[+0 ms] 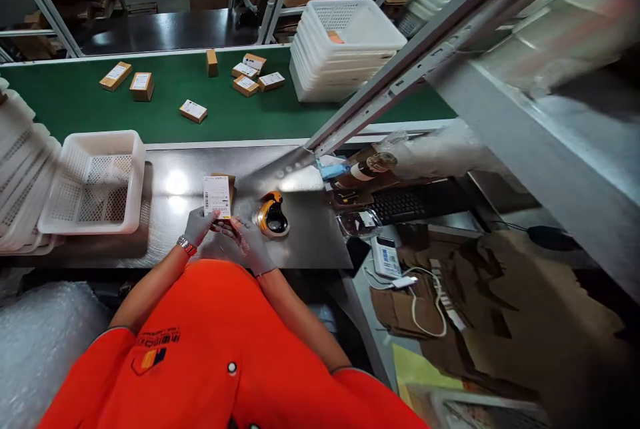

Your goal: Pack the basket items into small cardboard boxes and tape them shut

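Both my hands wear grey gloves and meet over the steel worktop (310, 235). My left hand (199, 225), with a watch at the wrist, pinches the lower edge of a small brown box with a white barcode label (217, 195). My right hand (249, 239) is closed on the same box's lower right corner. A yellow and black barcode scanner (271, 215) lies on the worktop just right of my right hand.
A white mesh basket (95, 182) stands left of the box, beside a stack of baskets. On the green conveyor (75, 102) behind lie several labelled boxes and a tall basket stack (343, 49). At right are a keyboard (410, 202), tape rolls, a cabled handheld device and cardboard.
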Demonstrator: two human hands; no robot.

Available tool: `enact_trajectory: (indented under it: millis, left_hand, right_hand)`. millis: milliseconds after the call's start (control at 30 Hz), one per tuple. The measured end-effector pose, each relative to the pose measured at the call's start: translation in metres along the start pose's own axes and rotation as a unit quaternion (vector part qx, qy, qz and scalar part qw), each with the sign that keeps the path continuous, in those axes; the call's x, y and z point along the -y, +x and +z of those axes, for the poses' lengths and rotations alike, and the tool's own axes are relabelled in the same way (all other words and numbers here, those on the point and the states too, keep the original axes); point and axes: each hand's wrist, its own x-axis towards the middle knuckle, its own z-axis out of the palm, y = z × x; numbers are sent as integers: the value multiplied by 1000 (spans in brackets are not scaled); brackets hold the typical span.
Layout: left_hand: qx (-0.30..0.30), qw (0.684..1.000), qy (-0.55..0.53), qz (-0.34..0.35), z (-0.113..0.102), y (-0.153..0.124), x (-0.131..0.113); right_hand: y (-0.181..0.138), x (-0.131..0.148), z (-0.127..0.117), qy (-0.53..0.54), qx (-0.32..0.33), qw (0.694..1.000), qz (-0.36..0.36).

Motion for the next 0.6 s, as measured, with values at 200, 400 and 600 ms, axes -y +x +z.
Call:
enact_trajectory:
  millis: [200, 400, 600]
  left_hand:
    - [1, 1000, 11, 5, 1, -2, 2]
    - [-49, 986, 150, 47, 3, -6, 6]
    - [19, 949, 225, 222, 9, -17, 0]
  right_hand:
    - [0, 0, -2, -5, -17, 1000, -16]
    - [0, -4, -8, -16, -88, 995, -44]
    - [-1, -3, -15, -42, -68, 995, -59]
